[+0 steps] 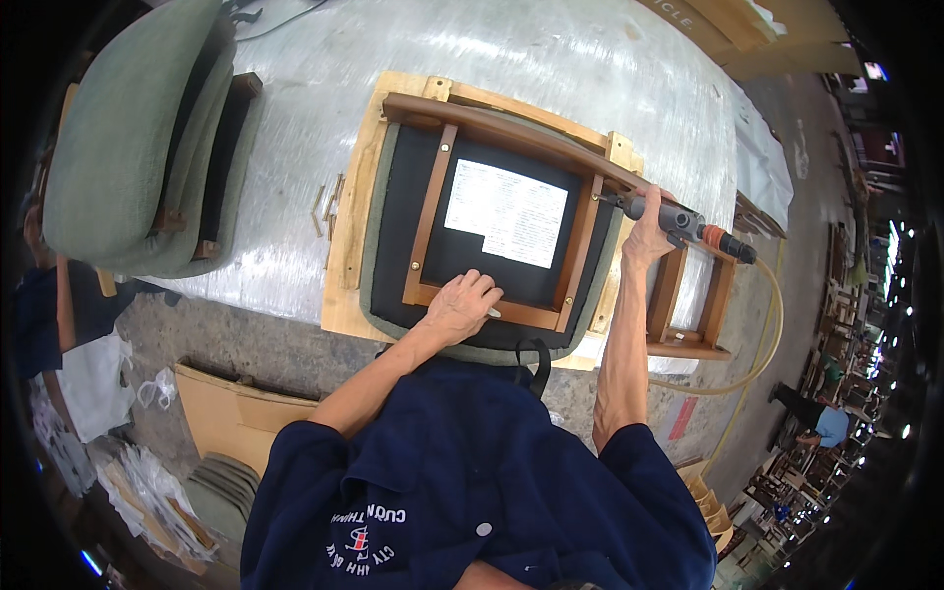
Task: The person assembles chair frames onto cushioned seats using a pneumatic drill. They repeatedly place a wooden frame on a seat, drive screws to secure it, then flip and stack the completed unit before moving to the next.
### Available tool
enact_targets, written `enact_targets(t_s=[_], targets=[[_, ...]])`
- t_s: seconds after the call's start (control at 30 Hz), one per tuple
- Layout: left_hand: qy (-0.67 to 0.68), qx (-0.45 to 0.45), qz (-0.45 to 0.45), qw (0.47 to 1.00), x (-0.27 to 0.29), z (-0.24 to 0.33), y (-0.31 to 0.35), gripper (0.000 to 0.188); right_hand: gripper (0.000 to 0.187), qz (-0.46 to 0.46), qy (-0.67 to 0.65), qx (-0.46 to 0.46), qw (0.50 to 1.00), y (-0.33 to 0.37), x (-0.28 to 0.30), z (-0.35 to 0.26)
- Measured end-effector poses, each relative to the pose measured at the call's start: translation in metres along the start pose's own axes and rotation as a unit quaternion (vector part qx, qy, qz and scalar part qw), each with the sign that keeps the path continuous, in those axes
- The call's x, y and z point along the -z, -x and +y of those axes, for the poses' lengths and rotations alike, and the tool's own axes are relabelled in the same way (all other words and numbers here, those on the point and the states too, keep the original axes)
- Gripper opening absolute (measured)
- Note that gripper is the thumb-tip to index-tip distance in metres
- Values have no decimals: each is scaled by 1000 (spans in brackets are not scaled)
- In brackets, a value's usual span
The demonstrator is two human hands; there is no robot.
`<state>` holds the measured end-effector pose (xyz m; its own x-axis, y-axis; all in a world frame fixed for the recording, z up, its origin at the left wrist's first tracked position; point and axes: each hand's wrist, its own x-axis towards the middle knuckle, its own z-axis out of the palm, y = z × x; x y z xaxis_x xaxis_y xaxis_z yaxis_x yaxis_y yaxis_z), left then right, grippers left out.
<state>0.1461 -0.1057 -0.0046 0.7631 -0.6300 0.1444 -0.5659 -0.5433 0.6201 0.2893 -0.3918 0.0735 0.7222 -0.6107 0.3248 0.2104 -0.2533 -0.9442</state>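
Note:
A chair seat (393,246) with a black underside and green-grey fabric edge lies upside down, with a brown wooden frame (426,211) on it. My right hand (646,234) is wrapped round a dark air screwdriver (678,218) with an orange ring. Its tip reaches the screw at the frame's upper right corner. Curled over the frame's near rail, my left hand (462,307) is closed; a small pale piece pokes out beside the thumb, too small to name. Printed white sheets (506,211) lie on the black underside between the rails.
A light wooden jig (346,236) surrounds the seat on the metal-topped table (305,88). Several long screws (329,205) lie left of it. Green-grey padded seats (128,147) are stacked at far left. Another brown frame (723,305) and the tool's yellowish hose (777,334) are at right.

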Motion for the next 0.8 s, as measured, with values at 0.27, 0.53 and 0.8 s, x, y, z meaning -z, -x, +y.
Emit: enact_targets(t_s=[0.27,0.53,0.8], targets=[[-7,12,-21,1000,0,1,0,46,18,-36,56,13,998,-8,-6,-5],[-11,15,-8,1000,-5,2,0,46,17,-65,65,1,996,-13,-20,3],[-13,18,8,1000,-6,3,1,43,18,-46,-7,41,998,2,-5,-44]])
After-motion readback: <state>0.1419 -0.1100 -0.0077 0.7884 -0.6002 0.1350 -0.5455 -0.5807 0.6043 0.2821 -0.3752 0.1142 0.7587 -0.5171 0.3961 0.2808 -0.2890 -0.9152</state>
